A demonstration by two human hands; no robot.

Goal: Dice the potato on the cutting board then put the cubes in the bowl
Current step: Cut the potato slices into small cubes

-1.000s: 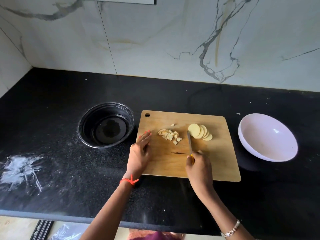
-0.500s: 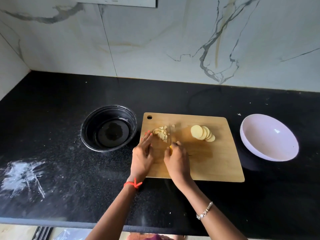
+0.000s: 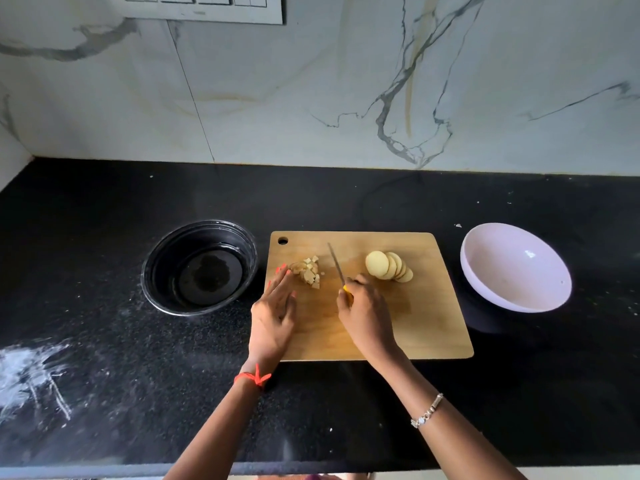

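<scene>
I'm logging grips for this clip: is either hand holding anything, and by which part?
The right hand grips the knife by its yellow handle. The left hand holds nothing; its straight fingers rest beside the potato cubes on the cutting board.

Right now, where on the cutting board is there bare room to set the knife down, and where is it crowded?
Free: the near right corner of the cutting board, bordered by the right hand, the potato slices and its right edge; also the far strip behind the slices. Crowded: the left half, where the left hand, potato cubes and knife sit close.
</scene>
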